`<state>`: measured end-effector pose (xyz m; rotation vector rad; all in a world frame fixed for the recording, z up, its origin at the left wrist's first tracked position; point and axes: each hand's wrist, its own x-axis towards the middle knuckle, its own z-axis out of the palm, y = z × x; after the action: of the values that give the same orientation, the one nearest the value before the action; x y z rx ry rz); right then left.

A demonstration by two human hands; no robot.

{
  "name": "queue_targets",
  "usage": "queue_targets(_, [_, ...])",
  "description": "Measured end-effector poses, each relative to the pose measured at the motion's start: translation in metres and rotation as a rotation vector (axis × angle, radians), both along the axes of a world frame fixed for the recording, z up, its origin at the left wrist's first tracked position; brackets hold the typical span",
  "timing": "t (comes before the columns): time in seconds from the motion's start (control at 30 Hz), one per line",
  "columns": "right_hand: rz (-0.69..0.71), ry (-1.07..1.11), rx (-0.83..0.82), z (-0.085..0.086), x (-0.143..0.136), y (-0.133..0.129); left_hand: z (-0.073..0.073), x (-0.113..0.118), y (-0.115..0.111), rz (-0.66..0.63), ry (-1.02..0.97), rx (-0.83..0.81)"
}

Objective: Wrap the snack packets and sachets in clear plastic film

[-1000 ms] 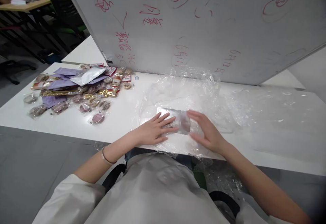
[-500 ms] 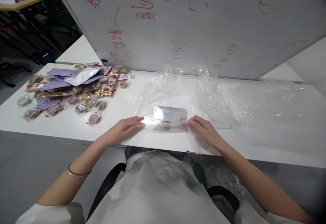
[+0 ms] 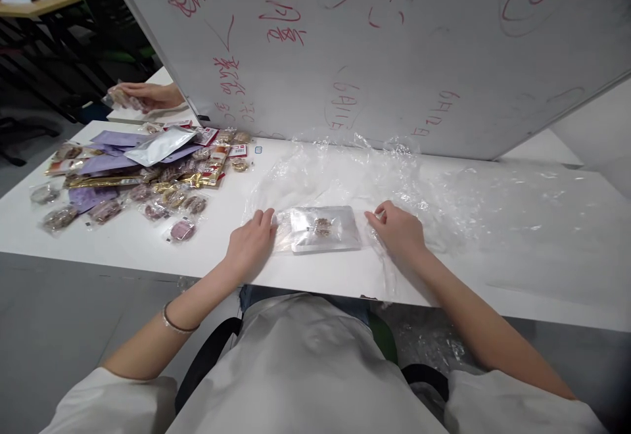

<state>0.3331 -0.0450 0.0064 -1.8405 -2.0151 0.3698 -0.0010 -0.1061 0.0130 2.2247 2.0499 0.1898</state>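
A whiteboard (image 3: 394,59) with red handwriting turned on its side stands along the far edge of a long white table (image 3: 217,246). Clear plastic film (image 3: 335,171) spreads crumpled over the middle of the tabletop and runs off to the right. On the left lies a heap of packets (image 3: 142,168), purple, gold and clear ones mixed, with a silver packet (image 3: 162,146) on top and small wrapped pieces scattered along its near side. Near the middle, between the person's two hands, a silver pouch (image 3: 342,233) lies flat on the table, close to the near edge. The right hand (image 3: 398,229), just beyond the pouch's right end, pinches the film between thumb and fingers, a strip of it trailing toward the near edge. The left hand (image 3: 250,242) is by the pouch's left end, fingers bent at the film; whether they grip it I cannot tell. At the far left, another person's hand (image 3: 158,96) holds something in clear wrapping (image 3: 122,97). A small brown wrapped piece (image 3: 322,227) sits on the pouch's upper face. A thin bracelet (image 3: 177,325) circles the left wrist.
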Motion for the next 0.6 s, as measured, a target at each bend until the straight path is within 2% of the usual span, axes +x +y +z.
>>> queue_targets(0.03, [0.014, 0.057, 0.021, 0.005, 0.004, -0.005, -0.001, 0.0, -0.003, -0.06, 0.002, 0.105])
queue_targets(0.1, [0.137, 0.151, 0.123, 0.018, 0.009, -0.019, 0.0, -0.002, -0.009, -0.318, -0.048, 0.255])
queue_targets(0.17, [0.427, 0.129, 0.205, 0.027, 0.01, -0.036, 0.001, -0.004, -0.013, -0.619, -0.106, 0.247])
queue_targets(0.2, [0.593, 0.078, 0.2, 0.028, 0.009, -0.043, 0.001, -0.004, -0.013, -0.711, -0.118, 0.207])
queue_targets(0.27, [0.823, -0.041, 0.122, 0.022, 0.007, -0.048, 0.001, -0.006, -0.01, -0.727, -0.112, 0.116])
queue_targets(0.3, [0.847, -0.09, 0.082, 0.016, 0.006, -0.045, 0.001, -0.007, -0.007, -0.69, -0.11, 0.08])
queue_targets(0.37, [0.788, -0.137, 0.057, 0.002, 0.006, -0.033, 0.001, -0.012, 0.001, -0.641, -0.136, 0.018])
queue_targets(0.47, [0.704, -0.139, 0.091, -0.013, 0.011, -0.008, 0.005, -0.024, 0.011, -0.681, -0.194, -0.1])
queue_targets(0.53, [0.684, -0.116, 0.124, -0.015, 0.013, 0.002, 0.007, -0.031, 0.012, -0.692, -0.236, -0.152])
queue_targets(0.6, [0.655, -0.057, 0.114, -0.012, 0.013, 0.005, 0.008, -0.036, 0.01, -0.63, -0.295, -0.153])
